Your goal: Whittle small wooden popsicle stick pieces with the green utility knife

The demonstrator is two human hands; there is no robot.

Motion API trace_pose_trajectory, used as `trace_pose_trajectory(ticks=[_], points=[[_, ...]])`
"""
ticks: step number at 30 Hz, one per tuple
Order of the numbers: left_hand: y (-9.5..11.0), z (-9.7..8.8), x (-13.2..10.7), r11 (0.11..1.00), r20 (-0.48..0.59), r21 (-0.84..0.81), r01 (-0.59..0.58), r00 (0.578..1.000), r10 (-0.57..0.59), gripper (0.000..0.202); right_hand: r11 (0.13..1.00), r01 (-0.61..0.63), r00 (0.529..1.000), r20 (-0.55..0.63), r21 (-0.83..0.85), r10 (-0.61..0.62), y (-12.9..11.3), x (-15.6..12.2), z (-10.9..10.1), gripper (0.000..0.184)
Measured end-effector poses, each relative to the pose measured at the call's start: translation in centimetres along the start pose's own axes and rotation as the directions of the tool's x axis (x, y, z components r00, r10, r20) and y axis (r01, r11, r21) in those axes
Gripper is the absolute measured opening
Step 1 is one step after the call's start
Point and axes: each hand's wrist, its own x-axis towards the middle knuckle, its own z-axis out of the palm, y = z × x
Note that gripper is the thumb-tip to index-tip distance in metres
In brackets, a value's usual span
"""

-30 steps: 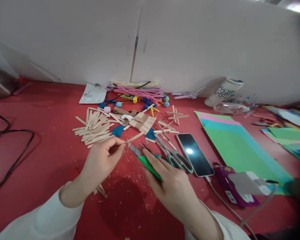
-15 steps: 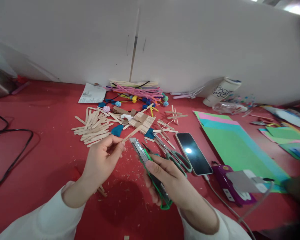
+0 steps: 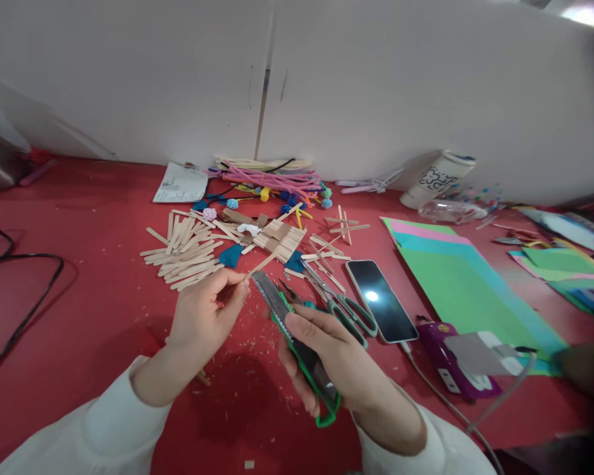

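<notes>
Between thumb and fingers, my left hand pinches one end of a wooden craft stick, whose free end points up and to the right. My right hand is wrapped round a green and black box cutter. The cutter's metal blade end reaches up and left, close beside the stick; whether they touch I cannot tell. Just beyond the stick lies a flat panel of joined craft sticks. A loose pile of craft sticks is left of it. Small wood shavings are scattered on the red table below my hands.
Scissors and pliers lie beyond my right hand, with a phone beside them. Farther right are a purple power adapter with cables and coloured paper sheets. Pink pipe cleaners and a cup stand at the back.
The box cutter has tilted slightly, its lower end shifting down and its blade end moving a little left and up. My left hand keeps its pinch on the craft stick.
</notes>
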Motion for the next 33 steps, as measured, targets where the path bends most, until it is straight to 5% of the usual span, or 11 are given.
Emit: trace_pose_trajectory(ticks=[9, 18, 24, 33], points=[[-0.24, 0.52, -0.12, 0.999, -0.071, 0.023, -0.036, 0.997, 0.037, 0.015, 0.971, -0.021, 0.989, 0.146, 0.237, -0.014, -0.05, 0.08, -0.12, 0.032], [-0.43, 0.29, -0.09, 0.999, -0.021, 0.027, -0.046, 0.999, 0.047, 0.016, 0.961, 0.106, 0.989, -0.077, -0.254, -0.13, 0.44, 0.05, 0.25, 0.043], [-0.37, -0.06, 0.11, 0.997, -0.025, -0.07, 0.029, 0.999, -0.031, 0.015, 0.989, 0.102, 0.994, -0.034, -0.111, -0.106, -0.07, -0.18, -0.13, 0.04], [-0.3, 0.25, -0.07, 0.943, 0.03, -0.296, 0.149, 0.989, -0.147, 0.014, 0.957, 0.137, 0.988, -0.034, -0.257, -0.15, 0.48, -0.22, 0.36, 0.044]])
